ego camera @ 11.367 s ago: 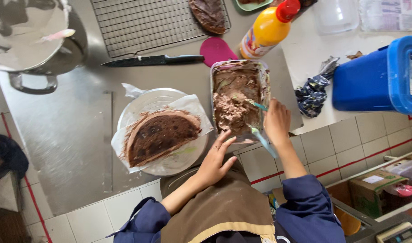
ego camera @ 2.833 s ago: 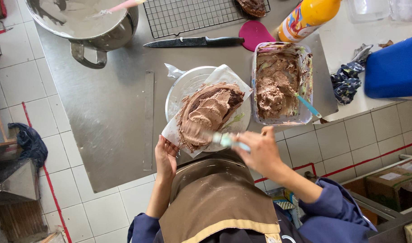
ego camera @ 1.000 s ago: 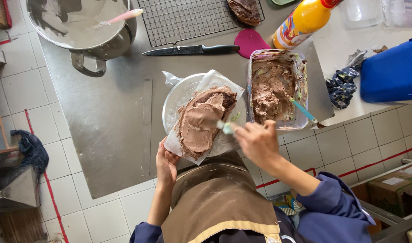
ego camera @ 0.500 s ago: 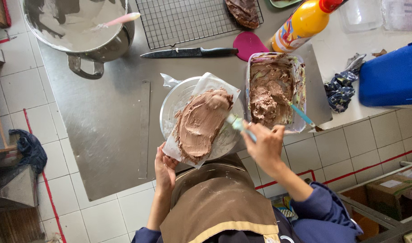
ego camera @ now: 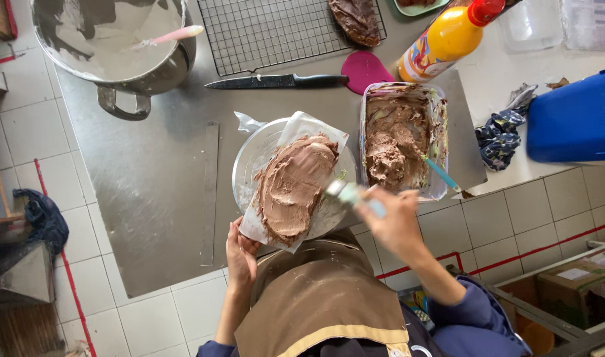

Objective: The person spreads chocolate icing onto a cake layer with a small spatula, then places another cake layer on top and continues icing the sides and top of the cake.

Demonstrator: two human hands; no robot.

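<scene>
Cake (ego camera: 292, 186) frosted brown, on paper atop round turntable (ego camera: 249, 158), mid-counter (ego camera: 150, 192) | right hand (ego camera: 392, 221): fingers gripping blurred spatula (ego camera: 345, 193) at cake's right edge | left hand (ego camera: 242, 251): fingers open, touching paper's near corner | frosting tub (ego camera: 438, 125) just right.

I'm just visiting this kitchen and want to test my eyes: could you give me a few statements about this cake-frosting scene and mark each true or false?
1. The right hand holds a spatula beside the frosted cake. True.
2. The black-handled knife lies on top of the cake. False: it lies on the steel table, beyond the cake.
3. The left hand rests at the near edge of the paper under the cake. True.
4. The frosting container is empty. False: it holds brown frosting, with a teal-handled tool in it.
5. The big metal pot has a pink spatula in it. True.
</scene>
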